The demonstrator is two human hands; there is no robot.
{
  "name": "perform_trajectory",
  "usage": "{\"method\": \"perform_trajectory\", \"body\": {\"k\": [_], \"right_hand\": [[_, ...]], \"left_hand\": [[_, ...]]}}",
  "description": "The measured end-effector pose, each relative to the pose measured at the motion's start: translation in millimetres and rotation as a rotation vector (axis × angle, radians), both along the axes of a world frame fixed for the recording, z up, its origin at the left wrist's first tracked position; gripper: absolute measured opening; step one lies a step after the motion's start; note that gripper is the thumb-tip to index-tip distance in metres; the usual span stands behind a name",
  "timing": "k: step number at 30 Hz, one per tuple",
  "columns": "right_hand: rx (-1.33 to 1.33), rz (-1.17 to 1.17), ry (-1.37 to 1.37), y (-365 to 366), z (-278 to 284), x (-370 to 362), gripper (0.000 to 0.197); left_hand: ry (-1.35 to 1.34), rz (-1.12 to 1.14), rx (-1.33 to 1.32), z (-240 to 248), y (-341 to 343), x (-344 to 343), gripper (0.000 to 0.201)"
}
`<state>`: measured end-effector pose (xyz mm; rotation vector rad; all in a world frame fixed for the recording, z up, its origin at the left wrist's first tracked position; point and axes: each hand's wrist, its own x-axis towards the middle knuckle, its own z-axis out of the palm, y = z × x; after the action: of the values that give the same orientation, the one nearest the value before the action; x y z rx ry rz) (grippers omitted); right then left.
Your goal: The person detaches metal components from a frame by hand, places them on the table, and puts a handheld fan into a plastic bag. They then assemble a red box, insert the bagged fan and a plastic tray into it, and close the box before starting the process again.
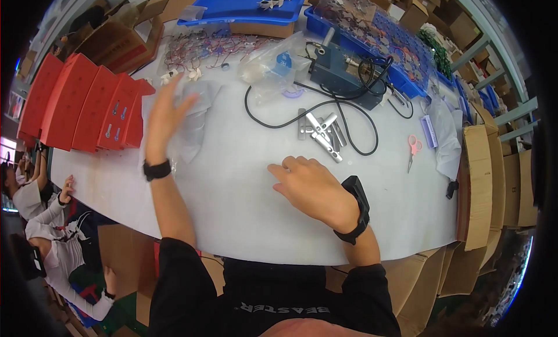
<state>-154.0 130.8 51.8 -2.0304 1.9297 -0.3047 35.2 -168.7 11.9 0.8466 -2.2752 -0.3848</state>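
My left hand (165, 119) is raised over a crumpled translucent plastic bag (197, 122), beside the red boxes. Its fingers and thumb are apart, and nothing shows in them. Over the middle of the white table (244, 215) hovers my right hand (314, 189), back up, fingers loosely bent, the thumb apart from the index finger. I see nothing in that hand, though its palm is hidden. Just beyond it lies a small pile of silvery metal pieces (323, 133) with holes, some crossing over others.
Red boxes (81, 104) line the left edge. Behind are a clear bag (273, 64), wired parts (209, 49), a blue tray (241, 9) and a dark machine (343, 70) with a looping black cable (279, 126). Pink-handled scissors (412, 148) lie right. A co-worker (64, 244) is at left.
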Motion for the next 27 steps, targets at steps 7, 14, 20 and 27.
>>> {"method": "perform_trajectory", "body": {"k": [7, 14, 20, 27], "right_hand": [[0.092, 0.022, -0.065, -3.1, 1.6, -1.6, 0.040], [0.020, -0.019, -0.860, -37.0, -34.2, -22.6, 0.087], [0.152, -0.296, -1.386, -42.3, -38.1, -29.1, 0.110], [0.271, -0.235, -1.188, -42.7, -36.6, -15.6, 0.104]], "left_hand": [[-0.141, 0.000, 0.141, -15.9, 5.1, -25.4, 0.075], [0.699, -0.209, 0.775, 30.4, 81.5, -79.2, 0.050], [0.670, -0.077, 0.577, 35.7, 98.6, -84.6, 0.034], [0.334, 0.108, 0.403, 3.6, 48.9, -63.2, 0.052]]}}
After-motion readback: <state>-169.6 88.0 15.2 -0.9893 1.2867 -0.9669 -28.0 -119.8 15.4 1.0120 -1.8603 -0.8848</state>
